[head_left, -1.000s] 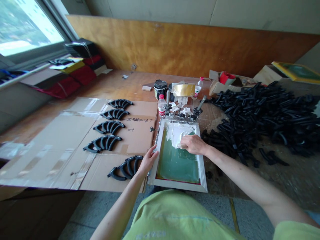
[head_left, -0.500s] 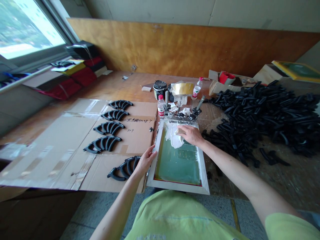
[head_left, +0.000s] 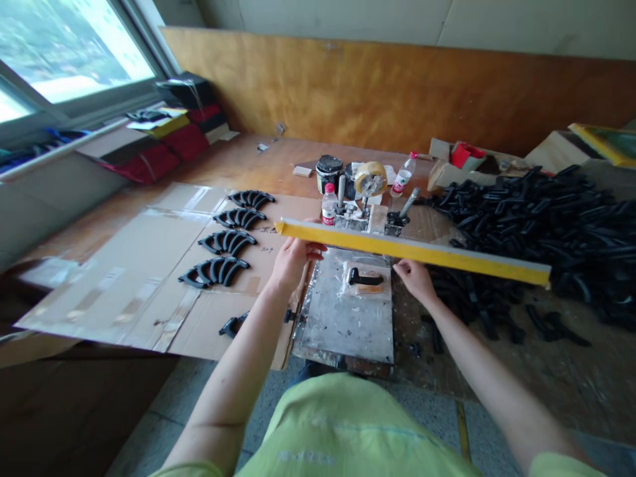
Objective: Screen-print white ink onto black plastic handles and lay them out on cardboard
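Note:
A screen-printing frame [head_left: 412, 252] stands tilted up on its hinge clamp [head_left: 355, 218], its yellow-edged near side facing me. My left hand [head_left: 293, 260] grips this frame near its left end, with fingers partly hidden behind and under it. Below the frame, a black curved plastic handle piece [head_left: 365, 277] lies on a small taped jig on the grey metal plate [head_left: 342, 324]. My right hand [head_left: 416, 278] is just right of that piece, apart from it, fingers curled together with nothing visible in them. The squeegee [head_left: 378, 218] rests upright at the clamp.
Fanned rows of black pieces [head_left: 213, 271] lie on the cardboard [head_left: 134, 265] at left. A big heap of black pieces [head_left: 521, 225] covers the right side. Behind the clamp stand an ink tub [head_left: 328, 173], a tape roll [head_left: 370, 179] and two bottles [head_left: 403, 175].
The frame has swung up off the plate, uncovering the black piece. My right hand has let go of the squeegee and come down toward the right. My left hand has risen with the frame.

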### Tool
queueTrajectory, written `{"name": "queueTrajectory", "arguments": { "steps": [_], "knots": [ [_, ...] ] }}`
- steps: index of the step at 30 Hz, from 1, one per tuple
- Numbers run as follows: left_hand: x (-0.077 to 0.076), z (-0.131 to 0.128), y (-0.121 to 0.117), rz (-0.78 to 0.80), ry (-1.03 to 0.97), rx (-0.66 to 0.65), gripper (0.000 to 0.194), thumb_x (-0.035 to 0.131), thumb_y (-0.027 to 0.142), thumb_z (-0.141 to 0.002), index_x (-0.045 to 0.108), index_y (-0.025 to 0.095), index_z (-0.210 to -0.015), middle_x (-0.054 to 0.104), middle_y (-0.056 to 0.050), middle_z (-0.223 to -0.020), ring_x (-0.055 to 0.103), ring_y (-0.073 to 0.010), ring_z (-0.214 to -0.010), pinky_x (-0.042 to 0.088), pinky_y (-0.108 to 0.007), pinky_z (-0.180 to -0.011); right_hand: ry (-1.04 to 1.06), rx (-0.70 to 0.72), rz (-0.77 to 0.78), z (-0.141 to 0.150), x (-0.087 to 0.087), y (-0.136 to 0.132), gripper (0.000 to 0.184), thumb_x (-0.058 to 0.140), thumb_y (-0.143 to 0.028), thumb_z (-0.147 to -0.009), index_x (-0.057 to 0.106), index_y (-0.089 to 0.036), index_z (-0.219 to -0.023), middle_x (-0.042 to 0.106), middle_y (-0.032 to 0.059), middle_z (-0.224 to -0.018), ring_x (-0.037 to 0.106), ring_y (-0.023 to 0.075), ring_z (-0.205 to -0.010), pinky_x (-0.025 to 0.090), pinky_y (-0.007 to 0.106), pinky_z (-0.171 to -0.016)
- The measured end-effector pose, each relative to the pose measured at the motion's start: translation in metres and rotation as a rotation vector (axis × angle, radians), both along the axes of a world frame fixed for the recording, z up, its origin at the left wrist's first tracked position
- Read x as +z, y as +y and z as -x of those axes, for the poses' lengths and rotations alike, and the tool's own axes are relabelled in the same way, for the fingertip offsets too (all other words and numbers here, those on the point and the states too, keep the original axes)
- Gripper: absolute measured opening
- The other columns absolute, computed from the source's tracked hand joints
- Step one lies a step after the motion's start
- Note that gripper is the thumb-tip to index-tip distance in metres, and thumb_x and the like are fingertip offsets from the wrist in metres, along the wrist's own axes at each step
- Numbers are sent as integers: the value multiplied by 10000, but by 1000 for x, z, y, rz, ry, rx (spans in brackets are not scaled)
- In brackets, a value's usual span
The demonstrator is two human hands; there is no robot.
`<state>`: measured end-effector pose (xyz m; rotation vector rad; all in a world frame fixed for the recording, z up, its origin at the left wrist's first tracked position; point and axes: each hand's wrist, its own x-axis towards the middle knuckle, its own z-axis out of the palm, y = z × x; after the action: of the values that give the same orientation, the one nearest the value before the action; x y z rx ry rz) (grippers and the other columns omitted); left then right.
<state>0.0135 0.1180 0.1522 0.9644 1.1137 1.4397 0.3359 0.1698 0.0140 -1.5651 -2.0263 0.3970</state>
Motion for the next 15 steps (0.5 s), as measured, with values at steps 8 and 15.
{"name": "queueTrajectory", "arguments": {
  "steps": [8,15],
  "knots": [
    [-50,-19,-52,319,58,-98,550,537,627,-793,594,176,-1102,684,-72,-830,622,-151,-685,455,-220,-538,-142,288,-86,74,19,-47,108,555,-278,-884,633,-203,-892,630,76,-892,549,245,-915,426,384,-862],
    [-121,-1,-130,606,-78,168,542,531,709,-738,532,180,-858,607,-14,-679,602,-151,-604,437,-234,-496,-118,746,-118,188,23,-118,210,490,-307,-930,640,-198,-1028,619,95,-905,522,255,-936,398,400,-872]
  ]
}}
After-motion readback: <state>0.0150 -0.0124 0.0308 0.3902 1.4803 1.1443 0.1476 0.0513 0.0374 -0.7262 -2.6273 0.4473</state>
